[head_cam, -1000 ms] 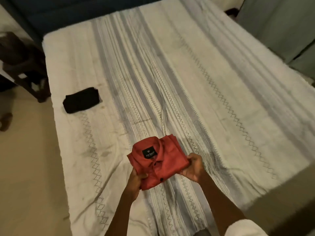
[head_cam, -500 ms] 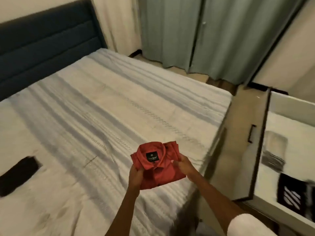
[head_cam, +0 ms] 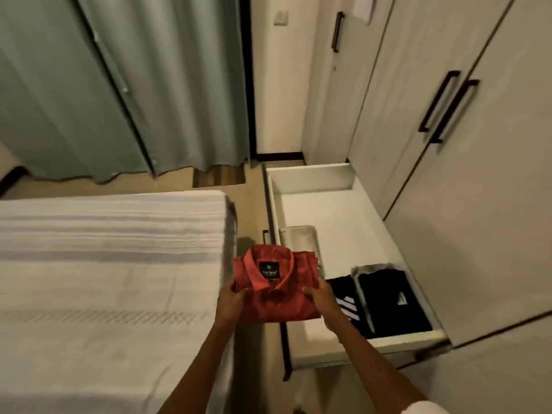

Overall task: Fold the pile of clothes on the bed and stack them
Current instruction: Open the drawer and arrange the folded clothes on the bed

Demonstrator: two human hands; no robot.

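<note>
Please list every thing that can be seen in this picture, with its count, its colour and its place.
Folded collared shirt: one, red, held in the air between bed and drawer.
Open wardrobe drawer: one, white, pulled out at the right.
Folded black garments: at least two, one with white stripes, in the drawer's near end.
Folded pale garment: one, greyish, in the drawer by its left wall.
Striped bed cover: one, white and grey, left.
Curtains: green, upper left.
Wardrobe doors: cream, black handles, right.
Left hand, right hand: each grips a side of the shirt.

Green curtains point(head_cam: 125, 85) hang left – pale wardrobe doors point(head_cam: 448, 144) right, drawer point(head_cam: 313, 177) pulled open.
</note>
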